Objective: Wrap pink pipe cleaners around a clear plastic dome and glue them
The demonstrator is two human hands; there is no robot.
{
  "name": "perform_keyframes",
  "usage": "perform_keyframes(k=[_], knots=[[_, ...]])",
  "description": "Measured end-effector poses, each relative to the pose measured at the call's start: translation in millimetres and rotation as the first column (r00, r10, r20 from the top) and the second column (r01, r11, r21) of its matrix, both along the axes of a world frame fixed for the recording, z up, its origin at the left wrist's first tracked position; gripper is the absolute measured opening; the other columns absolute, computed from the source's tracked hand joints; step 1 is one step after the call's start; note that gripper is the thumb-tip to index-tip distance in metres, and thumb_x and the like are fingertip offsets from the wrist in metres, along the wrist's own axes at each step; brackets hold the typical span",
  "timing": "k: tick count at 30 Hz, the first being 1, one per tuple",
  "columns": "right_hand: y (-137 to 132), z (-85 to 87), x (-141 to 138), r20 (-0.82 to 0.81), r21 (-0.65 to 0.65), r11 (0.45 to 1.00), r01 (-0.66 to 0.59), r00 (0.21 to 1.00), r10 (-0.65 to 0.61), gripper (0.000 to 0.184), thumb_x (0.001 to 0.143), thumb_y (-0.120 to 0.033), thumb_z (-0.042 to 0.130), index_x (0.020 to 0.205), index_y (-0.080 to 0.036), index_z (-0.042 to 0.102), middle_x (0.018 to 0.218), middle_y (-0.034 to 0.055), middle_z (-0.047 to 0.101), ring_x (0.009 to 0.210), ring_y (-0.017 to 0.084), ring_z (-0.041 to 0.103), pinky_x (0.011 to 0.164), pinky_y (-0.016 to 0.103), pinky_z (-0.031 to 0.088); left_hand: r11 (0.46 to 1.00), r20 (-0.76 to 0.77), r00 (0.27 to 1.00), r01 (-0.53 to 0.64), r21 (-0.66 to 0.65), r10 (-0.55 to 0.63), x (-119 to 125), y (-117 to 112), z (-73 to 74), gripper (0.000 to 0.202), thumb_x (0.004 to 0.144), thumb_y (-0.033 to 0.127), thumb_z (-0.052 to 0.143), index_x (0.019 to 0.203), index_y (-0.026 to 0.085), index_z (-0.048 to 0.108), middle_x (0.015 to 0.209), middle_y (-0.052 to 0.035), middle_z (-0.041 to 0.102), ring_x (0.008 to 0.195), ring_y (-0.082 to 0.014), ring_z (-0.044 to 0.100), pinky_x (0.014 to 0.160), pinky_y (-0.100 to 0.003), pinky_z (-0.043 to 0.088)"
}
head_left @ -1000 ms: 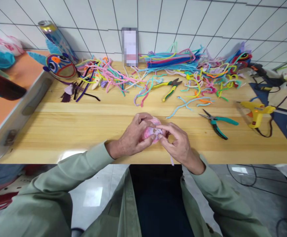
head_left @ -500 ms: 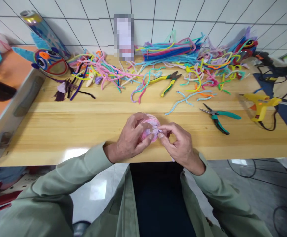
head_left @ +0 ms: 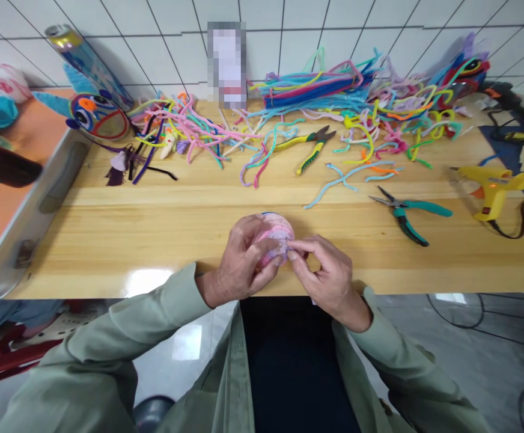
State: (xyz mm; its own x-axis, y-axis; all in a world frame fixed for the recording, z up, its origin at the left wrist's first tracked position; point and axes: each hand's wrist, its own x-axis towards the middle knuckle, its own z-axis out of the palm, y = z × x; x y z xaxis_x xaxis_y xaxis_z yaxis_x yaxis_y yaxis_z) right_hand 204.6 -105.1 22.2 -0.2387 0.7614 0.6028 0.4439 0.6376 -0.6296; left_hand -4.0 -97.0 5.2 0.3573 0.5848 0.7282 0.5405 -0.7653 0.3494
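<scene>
Near the front edge of the table I hold a round pink and lilac pipe-cleaner piece [head_left: 282,224], with a bit of blue at its far rim. My left hand [head_left: 241,258] is closed around its left side, the fingers lying over its top and the thumb at the near side. The thumb and forefinger of my right hand [head_left: 327,270] pinch its lilac right edge. Exactly what lies between those fingertips is too small to make out. Fingers cover much of the piece's middle.
Teal pliers [head_left: 406,213] and a yellow glue gun [head_left: 491,186] lie to the right. Farther back are yellow-green cutters [head_left: 313,147], loose pipe cleaners [head_left: 203,129] and a bundle of them [head_left: 311,90]. A bird-like figure [head_left: 95,114] and a can [head_left: 88,63] stand back left.
The view has shifted slightly, so the right-hand tools appear farther right. Both hands keep their hold, and the round piece shows a little more of its far rim.
</scene>
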Motion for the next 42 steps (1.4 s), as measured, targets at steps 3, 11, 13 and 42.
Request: perform_keyframes(k=[3,11,13,42], knots=[[-2,-1.6,0,0.008,0.011,1.000,-0.004,1.000,0.004,0.018,0.101,-0.011,0.067,0.112,-0.024,0.072,0.083,0.0003,0.073,0.072,0.014,0.068,0.069,0.029,0.058,1.000,0.003,1.000,-0.015,0.002,0.015,-1,-1,-1.7,0.033,0.102,0.030,0.066,0.133,0.028,0.053,0.139,-0.0107,0.055,0.135,-0.0291,0.060,0.112,-0.058,0.059],[-4,-2.4,0,-0.004,0.026,1.000,-0.015,1.000,0.015,0.024,0.100,-0.007,0.069,0.117,-0.023,0.072,0.089,0.0023,0.076,0.081,0.016,0.073,0.075,0.030,0.061,0.999,-0.057,0.998,-0.019,0.027,0.021,-3,-3,0.3,0.030,0.100,0.025,0.069,0.127,0.023,0.058,0.132,-0.0123,0.056,0.135,-0.0318,0.059,0.110,-0.060,0.060],[-4,-2.6,-1,-0.008,0.031,1.000,-0.003,1.000,0.004,0.024,0.100,-0.007,0.069,0.117,-0.023,0.072,0.089,0.0026,0.077,0.081,0.016,0.074,0.076,0.030,0.061,0.999,-0.053,0.998,-0.016,0.035,0.018,-2,-3,0.9,0.029,0.099,0.024,0.070,0.126,0.019,0.059,0.131,-0.0135,0.056,0.135,-0.0323,0.058,0.111,-0.059,0.060],[-1,1.2,-2,-0.058,-0.050,0.995,-0.082,0.995,0.079,0.028,0.100,-0.009,0.066,0.121,-0.025,0.076,0.094,0.0030,0.076,0.079,0.015,0.072,0.074,0.029,0.062,0.995,-0.046,0.998,-0.052,-0.089,0.048,-12,-6,18.1,0.038,0.096,0.023,0.067,0.132,0.023,0.057,0.116,-0.0092,0.059,0.108,-0.0261,0.060,0.092,-0.045,0.053]])
